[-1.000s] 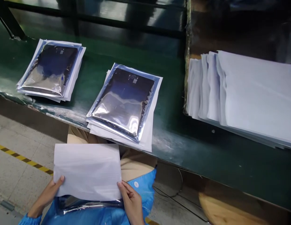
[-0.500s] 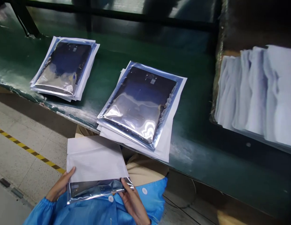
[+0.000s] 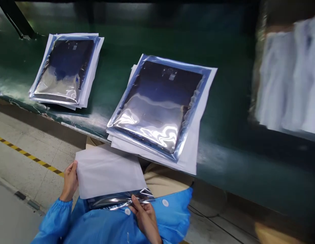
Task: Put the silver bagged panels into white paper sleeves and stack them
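Over my lap, at the bench edge, lies a white sleeve with a shiny silver anti-static bag sticking out at its near end. My left hand pinches the sleeve's left edge between thumb and fingers. With thumb on top, my right hand grips the near right part of the silver bag. Just beyond, a stack of dark flat panels in clear-silver bags on white sleeves rests on the bench. How far the bag reaches inside the sleeve is hidden.
A second stack of bagged panels lies farther left on the green bench. White sleeves stand packed in a box at the right, blurred. A dark metal post rises at the far left. Yellow-black tape marks the floor.
My left hand has moved up along the sleeve's left edge and now pinches it. The sleeve covers more of the silver bag's left side. The view has shifted, so the box sits farther right.
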`<state>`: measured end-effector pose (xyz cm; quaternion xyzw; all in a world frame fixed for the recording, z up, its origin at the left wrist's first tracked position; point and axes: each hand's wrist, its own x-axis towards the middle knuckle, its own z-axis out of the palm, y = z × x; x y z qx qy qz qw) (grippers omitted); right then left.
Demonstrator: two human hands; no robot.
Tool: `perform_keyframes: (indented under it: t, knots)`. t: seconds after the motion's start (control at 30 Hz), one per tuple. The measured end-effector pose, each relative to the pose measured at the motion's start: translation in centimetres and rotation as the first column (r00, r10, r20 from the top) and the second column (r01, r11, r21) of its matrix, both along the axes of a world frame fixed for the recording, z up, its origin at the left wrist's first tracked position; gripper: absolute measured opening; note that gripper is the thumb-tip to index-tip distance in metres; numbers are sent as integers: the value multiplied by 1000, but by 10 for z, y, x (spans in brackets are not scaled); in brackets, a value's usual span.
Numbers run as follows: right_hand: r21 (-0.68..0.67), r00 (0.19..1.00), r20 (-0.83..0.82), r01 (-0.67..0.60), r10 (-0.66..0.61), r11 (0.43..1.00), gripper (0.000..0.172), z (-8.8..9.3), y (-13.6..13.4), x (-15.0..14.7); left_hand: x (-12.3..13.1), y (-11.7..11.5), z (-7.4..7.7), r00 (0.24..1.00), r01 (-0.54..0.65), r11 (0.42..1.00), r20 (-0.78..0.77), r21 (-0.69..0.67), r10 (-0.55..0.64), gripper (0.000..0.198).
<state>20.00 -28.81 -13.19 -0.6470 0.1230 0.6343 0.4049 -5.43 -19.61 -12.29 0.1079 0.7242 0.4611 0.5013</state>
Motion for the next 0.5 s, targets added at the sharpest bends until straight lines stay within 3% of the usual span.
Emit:
perform_keyframes:
  t: [0.27, 0.4, 0.5]
  knots:
    - [-92, 998, 48, -43, 48, 995, 44, -1, -10, -2, 20, -38, 10, 989, -97, 995, -113, -21, 94, 52]
    - [-69, 988, 49, -145, 149, 987, 40, -5, -9, 2, 23, -43, 8, 991, -107, 992, -80, -60, 102, 54]
    - [0, 971, -21, -237, 237, 971, 43, -3, -2, 24, 15, -39, 6, 995, -96, 990, -6, -102, 96, 53]
